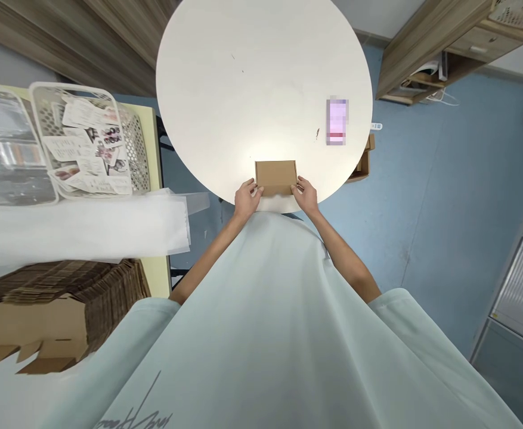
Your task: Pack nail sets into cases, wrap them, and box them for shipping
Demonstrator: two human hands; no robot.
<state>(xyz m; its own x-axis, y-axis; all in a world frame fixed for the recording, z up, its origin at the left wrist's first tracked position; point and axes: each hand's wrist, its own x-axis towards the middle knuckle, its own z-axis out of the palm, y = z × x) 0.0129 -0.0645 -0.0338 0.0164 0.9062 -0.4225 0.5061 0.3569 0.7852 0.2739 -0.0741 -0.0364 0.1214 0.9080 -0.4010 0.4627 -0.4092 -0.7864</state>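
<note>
A small brown cardboard box (276,175) lies on the white round table (261,77), close to the edge by my body. Its lid is down, and the flap along the near side faces me. My left hand (247,198) grips the box's near left corner, thumb on the front flap and fingers along the side. At the near right corner my right hand (305,195) holds it the same way. The inside of the box is hidden.
A phone with a blurred screen (337,122) lies on the table's right. On the left side table are a white basket of printed cards (86,143), white wrapping sheets (82,229) and a stack of flat cardboard boxes (113,304). Wooden cabinets (435,42) stand at far right.
</note>
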